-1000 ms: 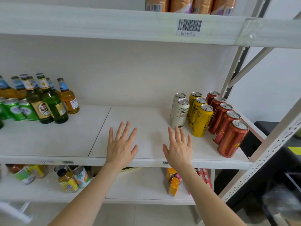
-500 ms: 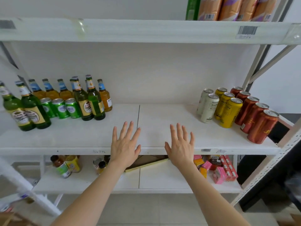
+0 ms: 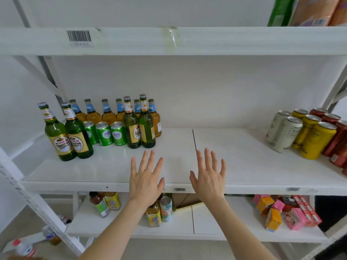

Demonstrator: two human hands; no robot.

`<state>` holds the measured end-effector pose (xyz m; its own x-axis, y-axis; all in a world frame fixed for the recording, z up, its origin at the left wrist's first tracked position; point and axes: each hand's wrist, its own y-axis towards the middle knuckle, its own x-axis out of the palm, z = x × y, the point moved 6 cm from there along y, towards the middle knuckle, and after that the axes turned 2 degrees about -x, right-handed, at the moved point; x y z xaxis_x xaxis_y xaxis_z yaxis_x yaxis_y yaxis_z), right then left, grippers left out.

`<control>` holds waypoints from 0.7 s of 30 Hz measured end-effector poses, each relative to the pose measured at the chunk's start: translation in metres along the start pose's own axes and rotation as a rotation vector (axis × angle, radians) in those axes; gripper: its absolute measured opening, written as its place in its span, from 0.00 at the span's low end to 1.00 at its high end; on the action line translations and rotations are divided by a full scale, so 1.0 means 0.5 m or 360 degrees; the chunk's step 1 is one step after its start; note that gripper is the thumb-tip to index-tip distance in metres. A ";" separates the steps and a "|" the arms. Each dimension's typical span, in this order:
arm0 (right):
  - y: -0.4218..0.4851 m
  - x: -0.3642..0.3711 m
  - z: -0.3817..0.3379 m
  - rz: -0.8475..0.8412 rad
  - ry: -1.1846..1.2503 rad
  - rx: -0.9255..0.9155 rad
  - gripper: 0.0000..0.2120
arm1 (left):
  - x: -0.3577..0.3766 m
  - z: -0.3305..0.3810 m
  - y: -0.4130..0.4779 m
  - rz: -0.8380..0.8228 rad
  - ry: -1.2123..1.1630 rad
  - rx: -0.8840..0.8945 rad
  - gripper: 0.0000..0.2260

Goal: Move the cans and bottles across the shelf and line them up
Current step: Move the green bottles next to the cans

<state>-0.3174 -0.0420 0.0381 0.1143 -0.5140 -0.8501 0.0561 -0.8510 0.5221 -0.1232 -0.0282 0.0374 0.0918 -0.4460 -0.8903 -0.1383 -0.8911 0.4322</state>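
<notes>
On the white middle shelf (image 3: 244, 166), green beer bottles (image 3: 75, 136) stand at the left with small green cans (image 3: 110, 133) between them and amber bottles (image 3: 107, 113) behind. More green bottles (image 3: 139, 126) stand right of the cans. At the far right stand white cans (image 3: 284, 131), yellow cans (image 3: 315, 139) and red cans (image 3: 338, 139) in rows. My left hand (image 3: 145, 180) and my right hand (image 3: 209, 177) hover flat over the shelf's front edge, fingers spread, holding nothing.
The upper shelf (image 3: 206, 40) overhangs with packets (image 3: 308, 10) at its right. The lower shelf (image 3: 206, 222) holds small bottles (image 3: 101, 203), a can (image 3: 166, 208) and pink and orange cartons (image 3: 285, 212). Slanted frame struts (image 3: 37, 199) run at both sides.
The view has swung left, so the bottles on the left have come into fuller view and the cans have slid to the right edge. Both hands stay open and spread.
</notes>
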 end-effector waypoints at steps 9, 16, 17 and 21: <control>0.050 0.051 -0.253 -0.0108 -0.0050 -0.0045 0.35 | 0.046 -0.264 -0.022 -0.0030 0.0024 -0.0109 0.31; 0.075 0.076 -0.469 -0.0117 -0.0032 0.0004 0.35 | 0.057 -0.501 -0.048 -0.0061 0.0030 -0.0074 0.30; 0.077 0.078 -0.501 -0.0099 -0.0023 0.0016 0.35 | 0.058 -0.536 -0.053 -0.0040 0.0028 -0.0064 0.30; 0.080 0.090 -0.627 -0.0089 -0.0002 0.0031 0.35 | 0.068 -0.671 -0.068 -0.0014 0.0041 -0.0052 0.31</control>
<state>0.0010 -0.0657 0.0422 0.1103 -0.4656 -0.8781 0.0431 -0.8804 0.4723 0.2155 -0.0411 0.0403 0.1183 -0.4396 -0.8904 -0.1050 -0.8972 0.4290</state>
